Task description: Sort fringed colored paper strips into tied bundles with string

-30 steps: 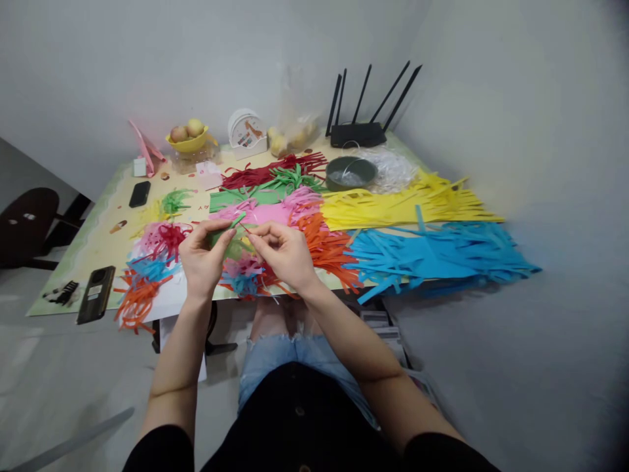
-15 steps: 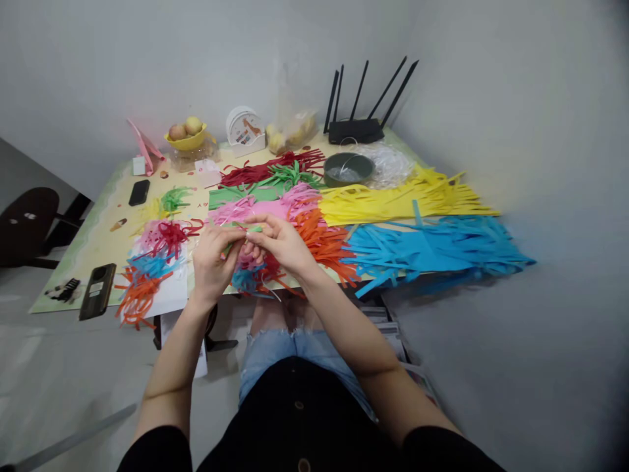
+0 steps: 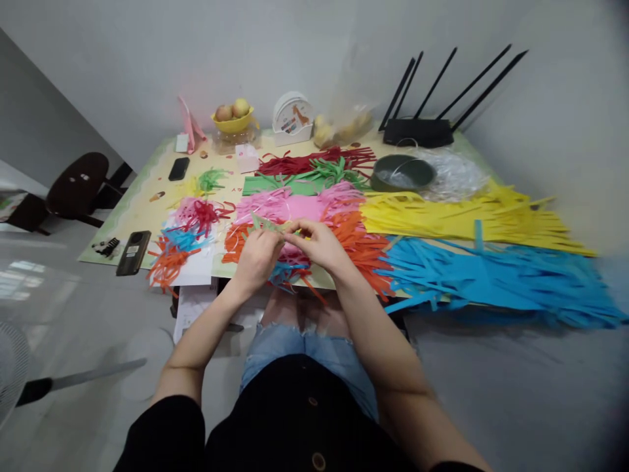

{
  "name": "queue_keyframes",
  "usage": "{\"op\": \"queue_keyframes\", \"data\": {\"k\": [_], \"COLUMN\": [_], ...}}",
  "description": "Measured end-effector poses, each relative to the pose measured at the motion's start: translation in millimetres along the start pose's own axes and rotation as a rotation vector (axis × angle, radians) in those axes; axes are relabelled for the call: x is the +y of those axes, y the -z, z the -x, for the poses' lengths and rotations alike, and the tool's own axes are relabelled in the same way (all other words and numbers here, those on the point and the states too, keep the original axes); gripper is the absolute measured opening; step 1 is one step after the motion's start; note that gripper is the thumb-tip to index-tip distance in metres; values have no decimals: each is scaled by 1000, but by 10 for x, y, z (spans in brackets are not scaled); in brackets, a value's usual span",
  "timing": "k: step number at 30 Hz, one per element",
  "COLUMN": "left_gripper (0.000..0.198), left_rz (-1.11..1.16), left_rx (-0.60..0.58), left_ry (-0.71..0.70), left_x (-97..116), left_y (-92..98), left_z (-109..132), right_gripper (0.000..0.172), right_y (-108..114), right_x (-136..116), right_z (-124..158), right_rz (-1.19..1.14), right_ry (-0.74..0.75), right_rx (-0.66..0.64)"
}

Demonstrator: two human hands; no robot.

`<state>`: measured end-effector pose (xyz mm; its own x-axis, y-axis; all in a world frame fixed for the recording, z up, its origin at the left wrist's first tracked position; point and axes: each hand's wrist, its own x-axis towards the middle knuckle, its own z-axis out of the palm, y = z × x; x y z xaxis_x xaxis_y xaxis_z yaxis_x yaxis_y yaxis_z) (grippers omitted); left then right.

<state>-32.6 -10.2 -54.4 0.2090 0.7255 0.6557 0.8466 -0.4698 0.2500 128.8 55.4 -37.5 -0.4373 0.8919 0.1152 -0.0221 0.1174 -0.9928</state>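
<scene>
My left hand [image 3: 259,257] is closed in a pinch, with light green paper strips [image 3: 264,223] sticking out above its fingers. Against it, fingertips nearly meeting, my right hand [image 3: 319,244] pinches the near end of the same strips. The exact grip point is hidden by the fingers. Below the hands, a bundle of blue and orange strips [image 3: 289,274] hangs near the table edge. Pink fringed paper [image 3: 301,208] lies just beyond the hands, and orange fringed paper [image 3: 358,244] lies beside my right hand.
Yellow fringe [image 3: 442,218] and blue fringe [image 3: 486,278] spread rightwards, the blue overhanging the edge. Behind stand a dark green bucket [image 3: 425,176] and a black router [image 3: 417,133]. Finished-looking multicoloured tassels [image 3: 184,239] and a phone [image 3: 133,253] lie left. A fruit bowl [image 3: 234,123] sits at the back.
The view has swung left, so the table's contents sit further right. My hands still work close together; the green strips now stick up more visibly above the left fingers.
</scene>
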Motion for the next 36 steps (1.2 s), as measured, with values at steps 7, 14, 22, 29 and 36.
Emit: {"op": "queue_keyframes", "data": {"k": [7,14,22,29,36], "left_gripper": [7,13,24,11,31], "left_rz": [56,-25,-160,-25,623], "left_rx": [-135,-48,22,159,379], "left_ry": [146,575,721,722,669], "left_x": [-278,-1262,-1596,-1649,-1007], "left_y": [-27,633,845,1129,1006], "left_z": [84,492,937,722,98], "right_gripper": [37,42,38,36,29], "right_y": [257,345,144,184,34], "right_x": [-2,118,177,139,-1], "right_z": [-166,-94,-94,-43,28], "right_rz": [-661,-648,-584,-484,-188], "right_ry": [205,206,176,228,240], "right_rx": [563,542,498,465,270]}}
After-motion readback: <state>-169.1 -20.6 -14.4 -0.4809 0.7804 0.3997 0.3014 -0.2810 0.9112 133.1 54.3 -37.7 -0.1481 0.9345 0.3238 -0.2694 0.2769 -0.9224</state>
